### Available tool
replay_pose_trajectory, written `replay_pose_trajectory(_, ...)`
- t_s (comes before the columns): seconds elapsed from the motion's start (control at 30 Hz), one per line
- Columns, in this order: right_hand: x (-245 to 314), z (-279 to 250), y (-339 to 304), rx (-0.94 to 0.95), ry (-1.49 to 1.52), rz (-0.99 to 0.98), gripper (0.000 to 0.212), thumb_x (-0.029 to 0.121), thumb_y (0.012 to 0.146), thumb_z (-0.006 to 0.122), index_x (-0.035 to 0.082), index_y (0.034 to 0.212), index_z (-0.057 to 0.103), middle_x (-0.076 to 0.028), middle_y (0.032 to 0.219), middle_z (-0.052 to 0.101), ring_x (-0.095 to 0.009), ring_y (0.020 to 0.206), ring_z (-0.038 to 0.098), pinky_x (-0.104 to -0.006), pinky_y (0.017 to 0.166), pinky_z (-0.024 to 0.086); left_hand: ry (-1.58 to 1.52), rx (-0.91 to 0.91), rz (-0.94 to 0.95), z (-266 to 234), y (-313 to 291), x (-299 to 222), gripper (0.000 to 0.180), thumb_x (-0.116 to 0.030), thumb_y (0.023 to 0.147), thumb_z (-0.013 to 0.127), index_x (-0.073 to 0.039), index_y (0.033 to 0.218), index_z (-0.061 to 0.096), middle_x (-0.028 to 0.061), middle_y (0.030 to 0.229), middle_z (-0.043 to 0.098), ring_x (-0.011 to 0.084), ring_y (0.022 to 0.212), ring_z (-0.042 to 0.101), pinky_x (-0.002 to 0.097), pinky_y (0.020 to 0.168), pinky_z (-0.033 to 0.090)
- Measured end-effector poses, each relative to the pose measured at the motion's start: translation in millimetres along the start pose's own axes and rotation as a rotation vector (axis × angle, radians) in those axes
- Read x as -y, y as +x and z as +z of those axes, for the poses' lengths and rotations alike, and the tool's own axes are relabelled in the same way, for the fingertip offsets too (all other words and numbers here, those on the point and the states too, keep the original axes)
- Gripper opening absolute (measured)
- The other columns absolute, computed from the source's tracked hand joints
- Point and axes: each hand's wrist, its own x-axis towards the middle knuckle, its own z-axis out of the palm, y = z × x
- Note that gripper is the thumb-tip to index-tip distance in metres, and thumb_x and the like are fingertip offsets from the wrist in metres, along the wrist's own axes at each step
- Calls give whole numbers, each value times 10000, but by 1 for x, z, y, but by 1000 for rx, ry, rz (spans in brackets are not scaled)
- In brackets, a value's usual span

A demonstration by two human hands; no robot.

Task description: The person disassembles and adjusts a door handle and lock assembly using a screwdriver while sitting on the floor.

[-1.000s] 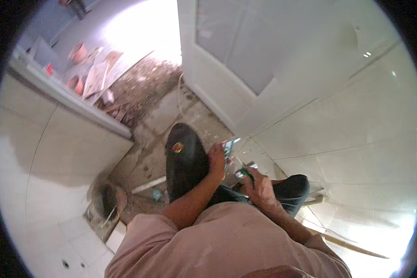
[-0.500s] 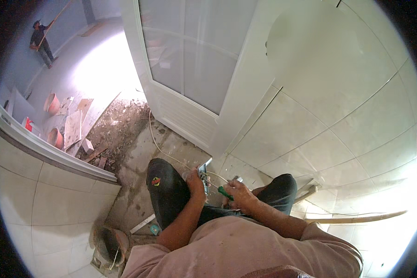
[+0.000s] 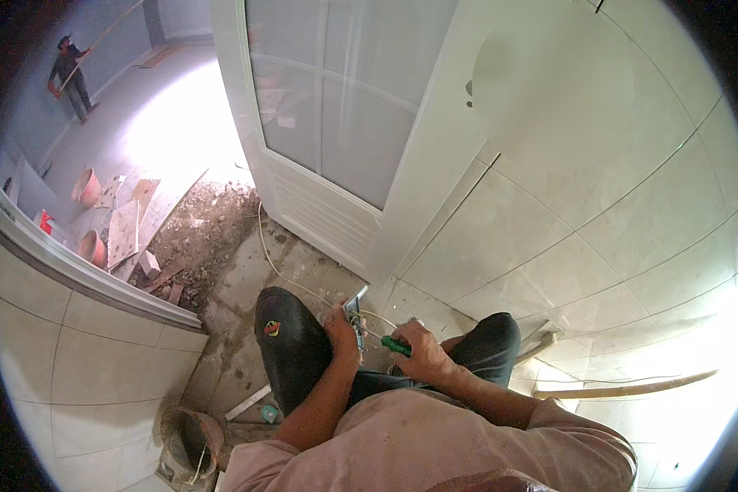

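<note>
I sit low with my knees apart, both hands between them. My left hand (image 3: 342, 332) is closed round a small silvery-white fitting (image 3: 355, 305), with an edge sticking up past the fingers; its exact kind is hard to make out. My right hand (image 3: 425, 351) grips the green handle of a screwdriver (image 3: 396, 345), its shaft pointing left toward the fitting. A thin white cable (image 3: 280, 268) runs across the floor from the door's edge to the fitting, and a piece of it loops between the hands. Part of the fitting is hidden by my left fingers.
A white door (image 3: 320, 197) with frosted panes stands ahead. At lower left are a dirty bucket (image 3: 190, 439), a white strip (image 3: 248, 402) and a teal roll (image 3: 270, 413). Rubble (image 3: 197, 225) and boards lie beyond the doorway, where a person (image 3: 74, 78) holds a long pole.
The screwdriver has turned in my right hand, its shaft now showing toward the fitting. Both hands have shifted slightly. The distant person's pole has swung a little lower.
</note>
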Motion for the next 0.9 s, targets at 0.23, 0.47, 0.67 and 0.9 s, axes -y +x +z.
replay_pose_trajectory(0.23,-14,15,-3,65,208,224,276,203,953,650,-3,1135,622,-181,1012,658,-343,836,669,-444,710,545,69,-29,36,0,0,-5,410,-276,1053,383,-35,1252,648,94,750,629,191,536,572,330,444,465)
replay_pose_trajectory(0.47,4,3,2,32,-224,-112,320,217,967,639,6,1204,603,-200,1054,661,-399,873,670,-493,714,548,117,-3,104,-10,7,0,405,-259,1030,392,-44,1239,664,96,738,621,196,524,563,324,436,452)
replay_pose_trajectory(0.67,5,13,3,149,145,311,326,234,976,632,-4,1197,602,-209,1054,671,-366,844,688,-452,723,558,106,-67,30,-2,3,-8,428,-281,1038,385,-16,1229,662,89,687,612,198,497,553,322,423,444)
replay_pose_trajectory(0.9,2,16,-4,65,289,171,347,234,977,624,29,1252,571,-238,1034,681,-383,885,699,-481,701,555,72,-11,14,3,-4,-15,415,-286,1039,392,-26,1253,636,94,685,616,198,490,558,320,427,451)
